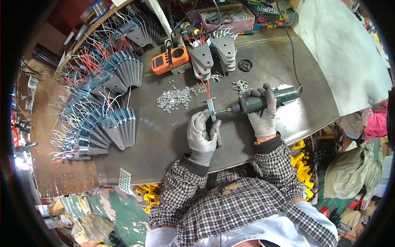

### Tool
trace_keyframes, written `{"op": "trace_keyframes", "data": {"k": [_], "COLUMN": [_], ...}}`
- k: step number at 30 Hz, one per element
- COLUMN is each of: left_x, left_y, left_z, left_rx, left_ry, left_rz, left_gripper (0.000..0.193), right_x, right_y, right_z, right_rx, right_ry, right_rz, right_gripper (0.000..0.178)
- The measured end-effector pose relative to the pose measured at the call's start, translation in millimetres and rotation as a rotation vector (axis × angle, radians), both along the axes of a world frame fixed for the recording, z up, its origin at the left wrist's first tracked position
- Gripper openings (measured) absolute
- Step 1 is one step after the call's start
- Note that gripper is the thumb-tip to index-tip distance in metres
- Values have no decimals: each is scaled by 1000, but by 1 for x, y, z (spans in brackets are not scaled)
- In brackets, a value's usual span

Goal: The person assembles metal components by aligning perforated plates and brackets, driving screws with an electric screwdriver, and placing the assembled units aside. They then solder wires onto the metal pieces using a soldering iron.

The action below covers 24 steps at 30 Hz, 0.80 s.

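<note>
My gloved left hand (pixel 201 135) is closed around a narrow grey metal plate piece (pixel 212 108), held on edge with red wires rising from its far end. In my gloved right hand (pixel 263 117) lies a dark green electric screwdriver (pixel 286 96), its fingers wrapped round the body. The bit points left and meets the side of the plate piece, or comes very close; the exact contact is too small to tell. A pile of small silvery nuts (pixel 173 100) is spread left of the plate piece. Loose screws (pixel 241 87) lie just beyond the screwdriver's nose.
Rows of wired grey plates (pixel 123 76) fill the table's left side. Two more plate stacks (pixel 200 59) stand at the back, beside an orange meter (pixel 169 61). A round black disc (pixel 245 65) and a pink box of hardware (pixel 236 15) are farther back. The screwdriver's cord (pixel 293 49) hangs at right.
</note>
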State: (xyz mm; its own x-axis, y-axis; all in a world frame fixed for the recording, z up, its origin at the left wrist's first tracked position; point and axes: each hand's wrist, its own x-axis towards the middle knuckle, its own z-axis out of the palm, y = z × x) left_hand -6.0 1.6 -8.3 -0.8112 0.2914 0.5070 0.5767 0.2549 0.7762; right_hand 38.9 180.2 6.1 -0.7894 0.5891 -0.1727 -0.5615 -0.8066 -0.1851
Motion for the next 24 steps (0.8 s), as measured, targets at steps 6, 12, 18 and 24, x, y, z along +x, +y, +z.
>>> {"op": "trace_keyframes", "data": {"k": [6, 12, 18, 24], "left_x": [-6, -16, -14, -71], "left_y": [1, 8, 8, -30], "left_z": [10, 0, 10, 25], "left_rx": [-123, -58, 45, -295], "left_ry": [-33, -414, -486, -743], "left_rz": [17, -96, -152, -488], "left_gripper": [24, 22, 14, 32], "right_x": [-6, -21, -25, -20], "right_y": [3, 4, 11, 3], "right_z": [3, -7, -6, 9], "right_rx": [20, -39, 77, 142], "right_ry": [107, 157, 248, 284], "right_rz": [14, 10, 77, 163], "right_gripper": [36, 18, 19, 38]}}
